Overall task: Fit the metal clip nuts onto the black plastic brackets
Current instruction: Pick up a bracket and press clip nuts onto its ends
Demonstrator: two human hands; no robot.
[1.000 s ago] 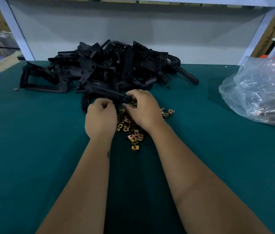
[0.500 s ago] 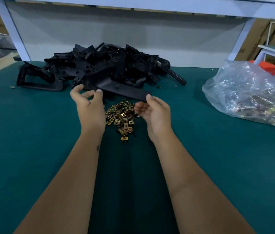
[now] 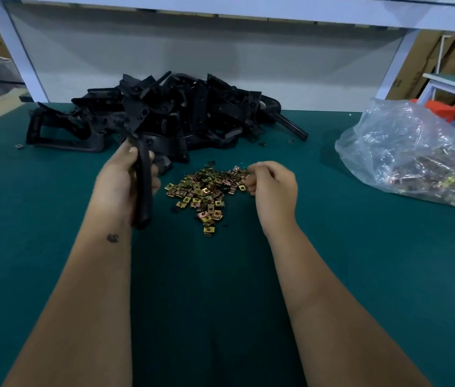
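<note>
The left hand (image 3: 126, 180) grips a long black plastic bracket (image 3: 144, 188), fingers and thumb curled round its upper part so that the bar runs down across the palm and its lower end sticks out past the wrist, above the green table mat (image 3: 360, 275). A small dark mark shows on the left forearm (image 3: 81, 289).

Behind that hand, toward the back edge of the mat, lies a tangled heap of black plastic brackets (image 3: 170, 115), with one frame-shaped piece (image 3: 61, 129) at its left side and a narrow bar (image 3: 290, 127) jutting out at its right. A single small clip (image 3: 20, 146) sits apart on the mat, left of the heap.

Between the two hands a loose pile of small brass-coloured metal clip nuts (image 3: 204, 188) is spread on the mat, trailing toward the person.

The right hand (image 3: 273, 185) hovers at the right edge of that pile, its fingers curled in with the fingertips drawn together; whether they pinch a nut I cannot tell.

Farther right, a crumpled clear plastic bag (image 3: 410, 152) holding more metal parts rests on the mat, well apart from the pile.
</note>
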